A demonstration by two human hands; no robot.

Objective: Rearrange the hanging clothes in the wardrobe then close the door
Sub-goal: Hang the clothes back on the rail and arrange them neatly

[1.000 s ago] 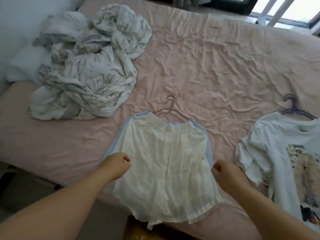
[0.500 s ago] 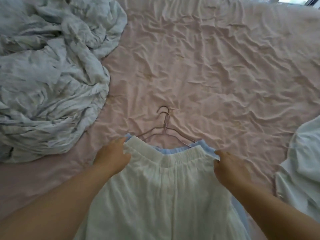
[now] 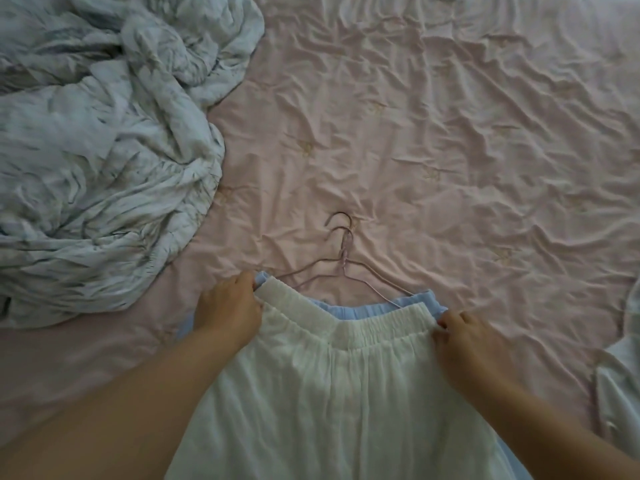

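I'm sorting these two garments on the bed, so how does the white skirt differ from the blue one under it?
The white skirt lies on top, almost fully shown; the blue skirt lies beneath, with only its waistband and edge slivers visible. Both hands, left hand and right hand, pinch the white skirt's waistband corners; whether they also catch the blue skirt is unclear. Both have gathered elastic waistbands and lie flat by the wire hangers.

Bed [image 3: 450,133] with wrinkled pink sheet carries: crumpled pale duvet [image 3: 97,150] at left, two wire hangers [image 3: 343,265], blue garment [image 3: 398,304] beneath white skirt [image 3: 346,393]
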